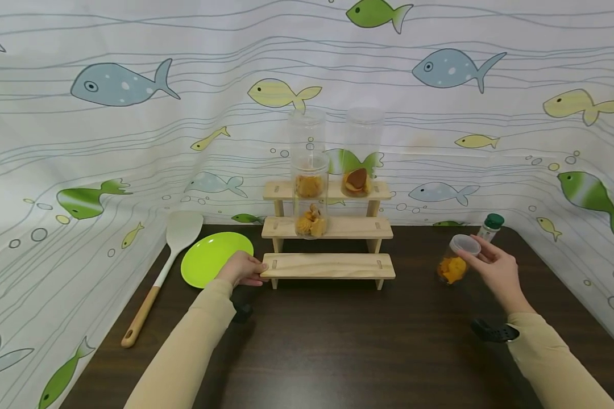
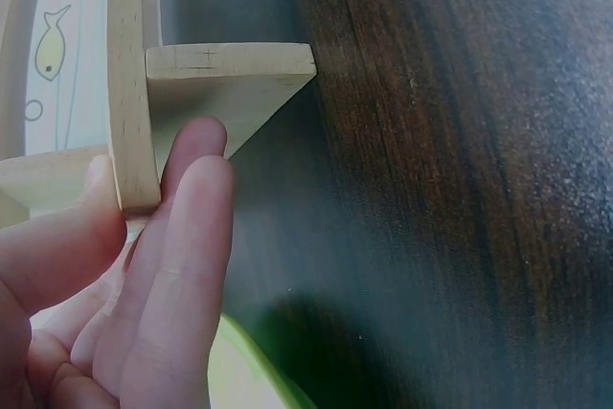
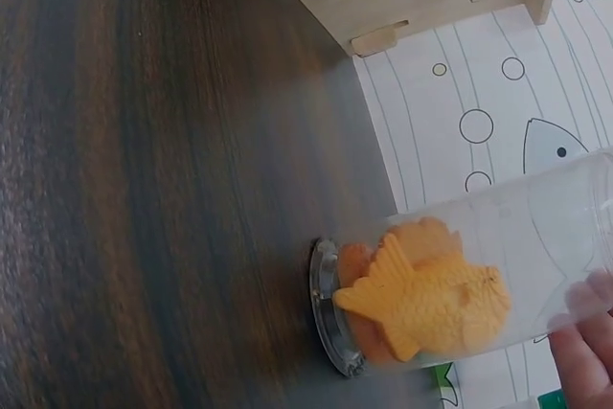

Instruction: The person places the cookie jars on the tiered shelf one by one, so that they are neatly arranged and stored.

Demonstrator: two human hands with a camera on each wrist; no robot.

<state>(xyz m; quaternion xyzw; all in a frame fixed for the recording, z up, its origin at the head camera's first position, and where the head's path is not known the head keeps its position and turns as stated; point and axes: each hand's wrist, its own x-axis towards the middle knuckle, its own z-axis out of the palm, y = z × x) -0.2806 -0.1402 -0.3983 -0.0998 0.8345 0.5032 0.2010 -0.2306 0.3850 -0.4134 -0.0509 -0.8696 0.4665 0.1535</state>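
My left hand [image 1: 242, 268] pinches the left end of the lowest board on a three-step wooden stand [image 1: 327, 266]; in the left wrist view its thumb lies on one face of the board [image 2: 132, 93] and the fingers behind it. Over at the right, my right hand [image 1: 498, 275] holds a clear lidded jar [image 1: 446, 255] near its top. Inside the jar, low down, sit orange fish-shaped pieces [image 3: 431, 294]. The jar leans slightly, its base close to the table. Two clear jars with similar pieces stand on the top step, and another jar [image 1: 311, 199] on the middle step.
Left of the stand lies a bright green plate [image 1: 204, 264], beside a white spatula [image 1: 176, 241] with a wooden handle. A green-capped shaker bottle [image 1: 493, 222] stands behind my right hand. A fish-print sheet [image 1: 194, 85] rises behind and around the dark table [image 1: 332, 346].
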